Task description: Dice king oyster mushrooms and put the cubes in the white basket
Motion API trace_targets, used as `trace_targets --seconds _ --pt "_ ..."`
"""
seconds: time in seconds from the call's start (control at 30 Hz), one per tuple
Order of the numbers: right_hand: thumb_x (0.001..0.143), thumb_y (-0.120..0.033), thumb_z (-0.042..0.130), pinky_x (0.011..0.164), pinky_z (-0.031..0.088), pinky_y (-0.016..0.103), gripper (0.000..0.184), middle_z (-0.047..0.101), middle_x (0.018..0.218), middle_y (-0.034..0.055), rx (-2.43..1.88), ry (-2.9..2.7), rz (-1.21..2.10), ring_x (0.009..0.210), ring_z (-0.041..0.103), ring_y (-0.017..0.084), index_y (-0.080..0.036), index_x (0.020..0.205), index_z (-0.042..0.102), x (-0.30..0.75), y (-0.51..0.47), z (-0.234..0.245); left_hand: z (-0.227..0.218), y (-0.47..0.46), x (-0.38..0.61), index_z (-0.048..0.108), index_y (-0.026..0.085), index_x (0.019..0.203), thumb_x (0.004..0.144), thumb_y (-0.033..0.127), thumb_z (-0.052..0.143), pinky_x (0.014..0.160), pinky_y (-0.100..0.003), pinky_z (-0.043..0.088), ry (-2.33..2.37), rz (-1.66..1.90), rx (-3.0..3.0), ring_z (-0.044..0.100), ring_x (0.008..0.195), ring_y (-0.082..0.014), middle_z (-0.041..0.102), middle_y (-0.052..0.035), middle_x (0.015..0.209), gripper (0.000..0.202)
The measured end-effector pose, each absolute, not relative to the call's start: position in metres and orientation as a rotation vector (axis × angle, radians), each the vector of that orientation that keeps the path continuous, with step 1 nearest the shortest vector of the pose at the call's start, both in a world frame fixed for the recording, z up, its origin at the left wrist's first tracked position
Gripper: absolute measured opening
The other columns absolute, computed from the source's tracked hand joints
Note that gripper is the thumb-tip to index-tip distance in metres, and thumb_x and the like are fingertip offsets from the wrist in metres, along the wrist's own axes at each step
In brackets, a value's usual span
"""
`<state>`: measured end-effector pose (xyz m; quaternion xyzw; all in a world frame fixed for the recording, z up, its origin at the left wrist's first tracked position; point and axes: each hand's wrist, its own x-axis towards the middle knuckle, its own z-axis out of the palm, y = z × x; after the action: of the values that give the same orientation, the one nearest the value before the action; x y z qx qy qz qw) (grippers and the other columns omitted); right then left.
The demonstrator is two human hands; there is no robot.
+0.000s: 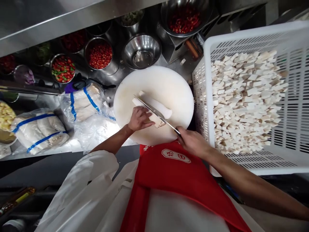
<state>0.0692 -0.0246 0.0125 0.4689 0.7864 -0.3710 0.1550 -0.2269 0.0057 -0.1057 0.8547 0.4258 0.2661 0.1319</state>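
Observation:
A round white cutting board lies in front of me. On it is a king oyster mushroom, cut lengthwise, with one long white piece on the far side of the blade. My left hand presses the nearer mushroom piece to the board, fingers curled close to the blade. My right hand grips the dark handle of a kitchen knife. Its blade runs diagonally between the two pieces, so its cutting edge is partly hidden.
At right stands a white slotted basket holding many cut mushroom chunks. Bagged mushrooms with blue stripes lie left. Behind the board are a steel bowl, chopped red chillies in a pot, and an overhanging steel shelf.

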Motion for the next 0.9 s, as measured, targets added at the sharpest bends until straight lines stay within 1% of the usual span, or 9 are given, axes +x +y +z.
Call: trace_targets --seconds 0.1,0.2,0.3,0.37,0.5,0.6,0.7,0.8,0.9 --pt "0.099 -0.025 0.037 0.065 0.045 0.032 0.026 0.074 0.095 0.0107 1.422 2.304 -1.045 0.08 0.071 0.026 -0.015 0.12 0.049 0.091 -0.041 0.023 -0.108 0.003 -0.228 0.063 0.025 0.108 0.078 0.066 0.066 0.093 -0.045 0.04 1.264 0.729 2.469 0.055 0.102 -0.0262 0.062 -0.0086 0.101 0.051" --pt "0.098 -0.026 0.038 0.059 0.047 0.033 0.031 0.074 0.091 0.0094 1.469 2.366 -0.947 0.074 0.072 0.027 -0.016 0.125 0.049 0.098 -0.049 0.046 -0.112 0.001 -0.23 0.062 0.025 0.104 0.077 0.068 0.065 0.092 -0.047 0.039 1.282 0.693 2.464 0.055 0.1 -0.0263 0.061 -0.0082 0.1 0.051" --pt "0.094 -0.023 0.04 0.054 0.047 0.034 0.037 0.075 0.089 0.0082 1.413 2.399 -0.89 0.069 0.072 0.028 -0.017 0.131 0.046 0.097 -0.055 0.072 -0.114 0.0 -0.23 0.061 0.025 0.099 0.077 0.069 0.065 0.09 -0.046 0.038 1.309 0.699 2.482 0.055 0.099 -0.0262 0.062 -0.008 0.1 0.049" --pt "0.091 -0.019 0.041 0.054 0.048 0.034 0.043 0.075 0.09 0.0088 1.359 2.401 -0.896 0.069 0.073 0.029 -0.016 0.133 0.044 0.096 -0.058 0.082 -0.114 0.0 -0.229 0.062 0.025 0.097 0.078 0.069 0.064 0.089 -0.045 0.039 1.32 0.695 2.485 0.056 0.099 -0.0257 0.063 -0.0077 0.099 0.048" --pt "0.085 -0.011 0.042 0.055 0.049 0.034 0.051 0.075 0.087 0.0092 1.323 2.333 -0.935 0.071 0.073 0.029 -0.014 0.135 0.043 0.091 -0.058 0.083 -0.113 0.002 -0.227 0.063 0.024 0.092 0.078 0.07 0.063 0.086 -0.044 0.042 1.315 0.667 2.49 0.058 0.097 -0.0258 0.065 -0.0074 0.094 0.048" --pt "0.089 -0.015 0.041 0.055 0.049 0.034 0.044 0.075 0.087 0.0093 1.345 2.291 -0.95 0.072 0.073 0.029 -0.014 0.134 0.044 0.085 -0.054 0.079 -0.111 0.003 -0.226 0.064 0.023 0.092 0.078 0.071 0.062 0.085 -0.045 0.044 1.314 0.659 2.5 0.059 0.096 -0.0264 0.066 -0.0075 0.092 0.049" --pt "0.094 -0.019 0.04 0.057 0.047 0.033 0.037 0.075 0.087 0.0092 1.341 2.269 -0.997 0.073 0.073 0.027 -0.015 0.131 0.045 0.08 -0.048 0.078 -0.112 0.003 -0.225 0.064 0.024 0.093 0.079 0.07 0.062 0.087 -0.046 0.044 1.297 0.681 2.458 0.059 0.099 -0.0266 0.067 -0.0077 0.094 0.048" --pt "0.095 -0.017 0.038 0.056 0.042 0.031 0.033 0.075 0.087 0.0085 1.329 2.229 -1.056 0.072 0.072 0.025 -0.016 0.127 0.046 0.074 -0.041 0.077 -0.113 0.002 -0.226 0.064 0.024 0.092 0.079 0.069 0.064 0.089 -0.047 0.043 1.291 0.686 2.4 0.058 0.101 -0.0265 0.067 -0.0075 0.095 0.046" --pt "0.095 -0.015 0.038 0.055 0.037 0.031 0.028 0.074 0.082 0.0079 1.302 2.201 -1.075 0.069 0.071 0.024 -0.015 0.121 0.048 0.062 -0.031 0.066 -0.114 0.002 -0.226 0.064 0.024 0.089 0.078 0.068 0.065 0.09 -0.047 0.041 1.285 0.66 2.387 0.058 0.101 -0.0265 0.067 -0.0071 0.093 0.046"
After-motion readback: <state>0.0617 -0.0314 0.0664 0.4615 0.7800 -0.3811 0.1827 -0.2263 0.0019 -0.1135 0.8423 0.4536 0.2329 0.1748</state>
